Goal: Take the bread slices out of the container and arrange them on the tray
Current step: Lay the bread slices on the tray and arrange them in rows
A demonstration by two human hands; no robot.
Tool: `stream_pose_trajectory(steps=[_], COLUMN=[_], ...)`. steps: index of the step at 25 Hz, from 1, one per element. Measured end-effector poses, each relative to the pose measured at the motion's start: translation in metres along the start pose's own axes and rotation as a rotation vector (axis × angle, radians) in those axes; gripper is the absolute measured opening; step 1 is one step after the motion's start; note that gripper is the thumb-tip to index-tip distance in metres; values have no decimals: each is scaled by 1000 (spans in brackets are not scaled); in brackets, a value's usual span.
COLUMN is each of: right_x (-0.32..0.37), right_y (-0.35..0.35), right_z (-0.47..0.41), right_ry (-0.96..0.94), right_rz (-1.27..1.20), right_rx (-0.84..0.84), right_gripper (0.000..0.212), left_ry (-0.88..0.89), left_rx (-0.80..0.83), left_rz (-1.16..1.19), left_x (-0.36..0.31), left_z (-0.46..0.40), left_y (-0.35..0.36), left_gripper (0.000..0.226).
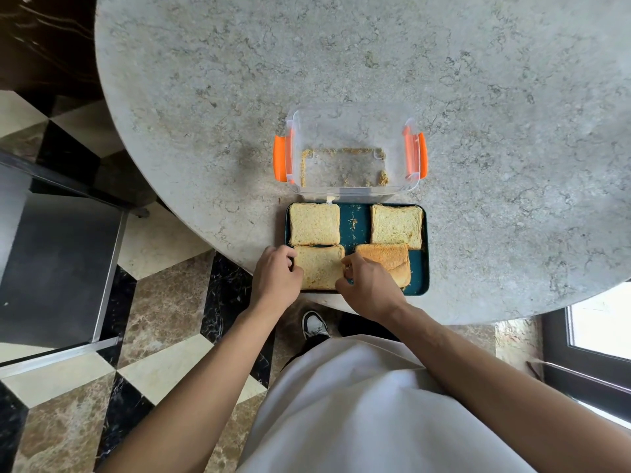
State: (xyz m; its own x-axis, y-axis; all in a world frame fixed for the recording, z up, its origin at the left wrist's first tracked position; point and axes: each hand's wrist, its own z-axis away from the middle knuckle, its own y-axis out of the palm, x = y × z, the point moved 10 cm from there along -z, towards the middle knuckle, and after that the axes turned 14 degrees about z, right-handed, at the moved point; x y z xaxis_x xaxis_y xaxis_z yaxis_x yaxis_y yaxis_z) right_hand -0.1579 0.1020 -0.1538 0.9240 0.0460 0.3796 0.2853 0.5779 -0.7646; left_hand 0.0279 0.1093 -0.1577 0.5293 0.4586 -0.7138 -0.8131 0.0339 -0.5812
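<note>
A dark teal tray (355, 215) lies at the near edge of the round table and carries several bread slices. Two slices sit at its far side, one on the left (314, 224) and one on the right (396, 225). In the near left corner lies another slice (319, 268); my left hand (277, 276) touches its left edge and my right hand (368, 285) pinches its right edge. A browner crust-side piece (389, 259) lies at the near right, partly under my right hand. The clear container (351, 155) with orange clips stands just behind the tray and holds only crumbs.
The grey stone table (341, 63) stretches far beyond the container. A dark chair (58, 268) stands on the patterned floor at the left. A window frame (594, 343) shows at the lower right. My shoe (314, 324) is below the table edge.
</note>
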Motion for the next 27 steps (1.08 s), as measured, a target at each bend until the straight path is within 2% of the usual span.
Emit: stream_pose_trajectory(steps=[5, 9, 15, 19, 22, 25, 27], right_x=[2, 9, 2, -15, -40, -72, -92], right_y=[7, 15, 13, -5, -29, -50, -52], right_z=[-8, -10, -5, 6, 19, 32, 36], right_ry=[42, 23, 13, 24, 89, 186, 248], right_rz=[-10, -61, -88, -123, -126, -113, -96], right_rx=[11, 35, 36, -72, -231, -346, -336], right_gripper=[50, 53, 54, 39, 31, 34, 43], left_ry=[71, 47, 35, 74, 120, 94, 35], left_rx=[133, 150, 157, 163, 235, 315, 346], left_rz=[-35, -124, -114, -77, -40, 23, 70], left_x=[-6, -3, -4, -16, -34, -49, -56], left_z=[6, 4, 3, 4, 1, -3, -5], left_y=[17, 16, 14, 18, 37, 66, 83], left_gripper=[43, 45, 42, 34, 30, 32, 37])
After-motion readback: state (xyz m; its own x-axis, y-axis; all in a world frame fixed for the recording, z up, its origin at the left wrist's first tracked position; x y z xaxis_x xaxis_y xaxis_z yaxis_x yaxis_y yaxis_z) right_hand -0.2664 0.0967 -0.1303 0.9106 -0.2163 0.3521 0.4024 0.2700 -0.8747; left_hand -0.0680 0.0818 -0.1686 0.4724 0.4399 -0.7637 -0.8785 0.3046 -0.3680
